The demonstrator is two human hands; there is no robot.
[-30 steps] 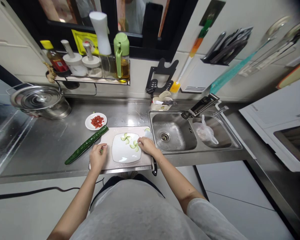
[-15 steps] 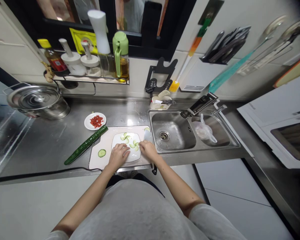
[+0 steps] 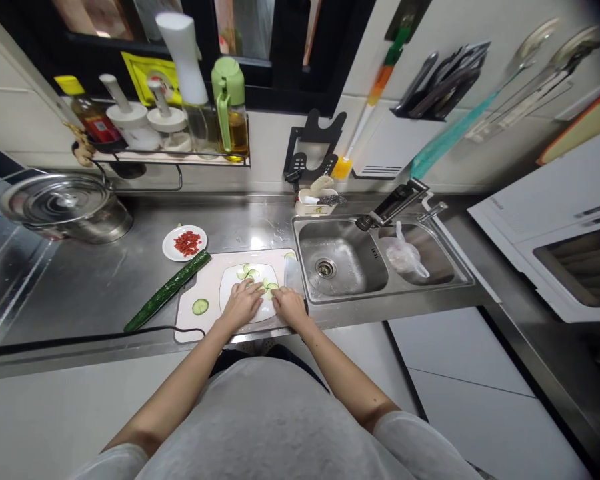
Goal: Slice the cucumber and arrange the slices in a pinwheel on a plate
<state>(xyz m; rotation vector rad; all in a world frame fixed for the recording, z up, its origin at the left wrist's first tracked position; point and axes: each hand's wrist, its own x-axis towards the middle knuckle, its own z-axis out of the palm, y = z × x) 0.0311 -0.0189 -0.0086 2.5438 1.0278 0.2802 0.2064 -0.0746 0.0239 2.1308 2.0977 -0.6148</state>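
A white square plate point(image 3: 229, 289) lies on the pale cutting board point(image 3: 193, 327) with cucumber slices arranged in two pinwheel shapes. My left hand point(image 3: 241, 304) rests over the plate's front, fingers apart, its fingertips near the slices. From the right, my right hand point(image 3: 289, 305) touches the edge of the nearer pinwheel point(image 3: 269, 287) with fingers drawn together; whether a slice is between them is too small to tell. A knife blade point(image 3: 293, 273) lies on the board's right side, partly behind my right hand. One round cucumber slice point(image 3: 200, 307) sits at the board's left.
A long cucumber point(image 3: 167, 292) leans on the board's left edge. Behind it is a small plate point(image 3: 169, 247) of red pieces. A steel pot point(image 3: 105, 223) stands at the left, a double sink point(image 3: 343, 293) at the right. A black cable point(image 3: 80, 343) crosses the counter front.
My left hand has moved its fingers closer to the nearer pinwheel. My right hand has shifted slightly inward and down beside it. The whole view has shifted a little.
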